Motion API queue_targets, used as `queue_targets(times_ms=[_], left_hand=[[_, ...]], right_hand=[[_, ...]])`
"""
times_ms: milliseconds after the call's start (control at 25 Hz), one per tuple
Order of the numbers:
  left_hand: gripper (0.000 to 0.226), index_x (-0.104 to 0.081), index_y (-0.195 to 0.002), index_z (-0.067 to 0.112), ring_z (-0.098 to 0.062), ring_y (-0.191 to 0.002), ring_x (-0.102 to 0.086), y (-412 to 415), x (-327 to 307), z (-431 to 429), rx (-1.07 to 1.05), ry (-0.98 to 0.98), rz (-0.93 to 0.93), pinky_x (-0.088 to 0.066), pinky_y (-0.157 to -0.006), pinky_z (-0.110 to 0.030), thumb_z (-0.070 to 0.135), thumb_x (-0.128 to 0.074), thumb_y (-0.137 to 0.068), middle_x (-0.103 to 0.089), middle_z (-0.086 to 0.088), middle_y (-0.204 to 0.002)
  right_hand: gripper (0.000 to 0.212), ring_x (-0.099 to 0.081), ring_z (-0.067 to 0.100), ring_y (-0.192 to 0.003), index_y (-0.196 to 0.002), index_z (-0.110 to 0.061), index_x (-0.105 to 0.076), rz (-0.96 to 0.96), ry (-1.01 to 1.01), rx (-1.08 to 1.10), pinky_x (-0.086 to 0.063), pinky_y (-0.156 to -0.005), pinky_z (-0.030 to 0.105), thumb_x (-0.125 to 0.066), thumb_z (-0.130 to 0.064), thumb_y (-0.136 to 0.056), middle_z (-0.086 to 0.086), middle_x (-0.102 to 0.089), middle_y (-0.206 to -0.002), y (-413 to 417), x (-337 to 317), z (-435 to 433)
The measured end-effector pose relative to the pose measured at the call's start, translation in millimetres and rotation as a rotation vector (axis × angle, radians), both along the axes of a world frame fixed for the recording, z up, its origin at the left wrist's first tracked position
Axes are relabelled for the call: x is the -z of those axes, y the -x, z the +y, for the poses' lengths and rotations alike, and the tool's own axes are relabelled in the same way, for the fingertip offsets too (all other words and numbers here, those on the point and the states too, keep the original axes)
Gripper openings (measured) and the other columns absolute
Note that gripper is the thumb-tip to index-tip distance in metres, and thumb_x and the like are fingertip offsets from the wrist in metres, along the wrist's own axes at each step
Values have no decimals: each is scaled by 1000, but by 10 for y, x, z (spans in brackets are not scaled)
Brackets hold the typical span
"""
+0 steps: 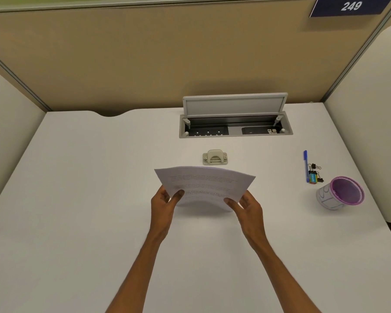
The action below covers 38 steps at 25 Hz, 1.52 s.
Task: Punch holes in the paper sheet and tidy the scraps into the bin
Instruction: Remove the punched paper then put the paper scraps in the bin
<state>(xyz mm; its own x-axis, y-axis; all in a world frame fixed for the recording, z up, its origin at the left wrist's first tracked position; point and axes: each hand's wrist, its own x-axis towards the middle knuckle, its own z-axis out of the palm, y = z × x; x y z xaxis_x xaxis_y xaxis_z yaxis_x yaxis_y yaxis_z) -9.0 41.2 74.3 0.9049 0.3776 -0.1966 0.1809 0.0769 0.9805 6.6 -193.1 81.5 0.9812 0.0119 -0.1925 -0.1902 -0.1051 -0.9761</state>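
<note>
A printed white paper sheet (204,182) is held above the middle of the white desk (88,199), bowed upward across its width. My left hand (165,201) pinches its near left corner and my right hand (246,205) pinches its near right corner. A small beige hole punch (215,157) sits on the desk just beyond the sheet's far edge, apart from it. At the right, a small bin (340,193) with a purple rim and a grey patterned wall stands on the desk, its mouth tilted toward me.
An open cable box (235,127) with its lid raised is set into the desk behind the punch. A blue pen (306,166), binder clips (315,168) and a small colourful item lie beside the bin. Partition walls close the desk on three sides.
</note>
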Motion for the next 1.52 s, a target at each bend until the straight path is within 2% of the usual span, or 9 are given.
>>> queue_targets(times_ms=[160,360,640,840,1000,1160,1280,1400,1520], left_hand=[[27,-69,-108,37,-1,-97,-69,-28,-13,-5,12,16,12,-53,-78,-9,17,-72,-90,-75,17,-104],[29,-70,-105,42,-4,-99,-69,-56,-47,12,15,10,-22,-53,-80,-10,16,-70,-92,-75,13,-107],[38,-62,-120,37,-3,-108,-67,-59,46,-20,28,14,0,-54,-91,-15,14,-70,-91,-72,18,-114],[27,-66,-119,32,-3,-105,-67,-93,38,1,29,7,-15,-52,-84,-10,18,-64,-96,-73,15,-112],[32,-64,-121,33,-1,-109,-66,-97,63,45,13,18,-5,-51,-86,-9,13,-63,-97,-72,16,-115],[23,-67,-111,35,-1,-104,-67,-130,86,69,-3,-9,16,-51,-84,-10,17,-59,-100,-74,16,-111],[17,-69,-112,29,-5,-102,-69,-210,37,110,0,-29,-16,-53,-81,-15,21,-58,-101,-74,11,-111],[10,-68,-104,30,-10,-97,-71,-321,-68,275,-38,-40,-27,-56,-75,-17,26,-61,-99,-75,10,-108],[5,-65,-100,29,-10,-93,-73,-401,-142,551,-103,-91,26,-58,-76,-22,26,-64,-97,-75,9,-105]], right_hand=[[29,-66,8,-109,-114,-37,-70,-23,9,49,-52,-100,44,-71,-22,-89,-16,-73,-112,-62,-7,8],[27,-66,3,-104,-112,-41,-70,-65,54,46,-53,-98,34,-69,-24,-91,-19,-73,-109,-97,-47,7],[39,-62,9,-116,-128,-29,-60,-28,15,9,-48,-99,27,-67,-15,-92,-16,-68,-122,-78,17,-12],[26,-66,4,-102,-112,-31,-67,-51,62,62,-49,-82,9,-57,-12,-98,-18,-72,-109,-125,-14,37],[27,-64,-3,-101,-121,-21,-64,-31,87,47,-48,-84,7,-57,-9,-98,-12,-70,-113,-146,32,38],[20,-63,-5,-88,-108,-20,-68,-69,149,88,-44,-74,2,-55,-8,-98,-9,-72,-104,-194,65,61],[19,-63,-3,-84,-103,-24,-68,-141,190,113,-46,-71,7,-56,-10,-98,-12,-71,-99,-316,2,107],[20,-65,0,-94,-113,-24,-67,-168,196,83,-53,-75,12,-56,-16,-99,-16,-69,-107,-464,-107,242],[23,-63,-7,-87,-118,-22,-65,-150,223,58,-51,-71,8,-61,-17,-96,-13,-69,-104,-599,-150,505]])
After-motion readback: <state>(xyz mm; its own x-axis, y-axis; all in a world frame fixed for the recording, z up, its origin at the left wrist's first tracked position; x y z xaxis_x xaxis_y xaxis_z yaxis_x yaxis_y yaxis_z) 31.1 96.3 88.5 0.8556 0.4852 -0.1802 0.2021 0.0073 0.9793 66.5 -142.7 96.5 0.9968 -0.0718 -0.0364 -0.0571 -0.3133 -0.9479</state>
